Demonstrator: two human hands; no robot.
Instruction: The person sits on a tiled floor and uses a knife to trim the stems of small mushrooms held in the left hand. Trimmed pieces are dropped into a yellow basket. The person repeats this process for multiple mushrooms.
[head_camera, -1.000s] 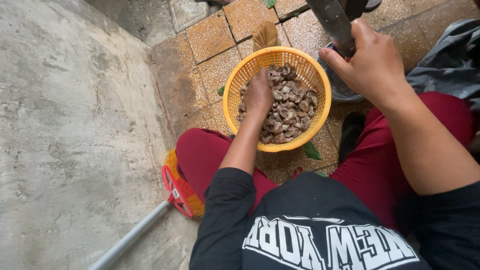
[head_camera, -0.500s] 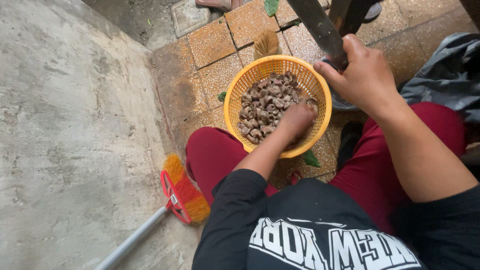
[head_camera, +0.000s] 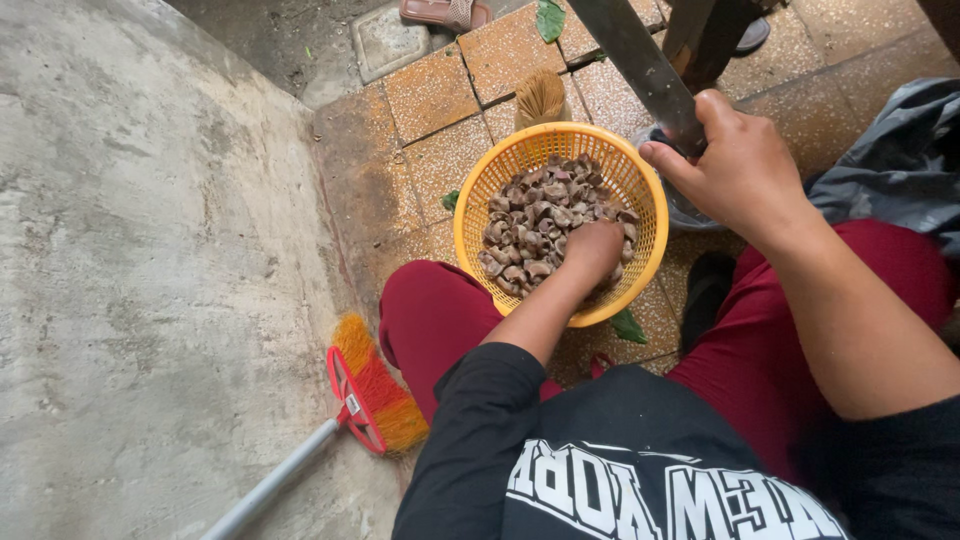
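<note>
**Hand in the basket, blade held ready**

The yellow basket sits on the tiled floor between my knees, its bottom covered with small brown, shell-like pieces. My left hand is down inside it at the near side, fingers curled into the heap; whether I have one pinched I cannot tell, because the back of the hand hides the fingertips. My right hand is closed around the handle of a long dark blade, held up and slanting over the basket's far rim, not touching any piece.

As for progress, I judge the work to be mid-way: the heap is only a shallow layer and the basket wall shows bare above it, yet plenty of pieces remain.

Further out, a grey plastic bag lies at my right knee, a green leaf pokes from under the basket, a red and orange broom lies by my left leg on the concrete, and a sandal rests at the top
</note>
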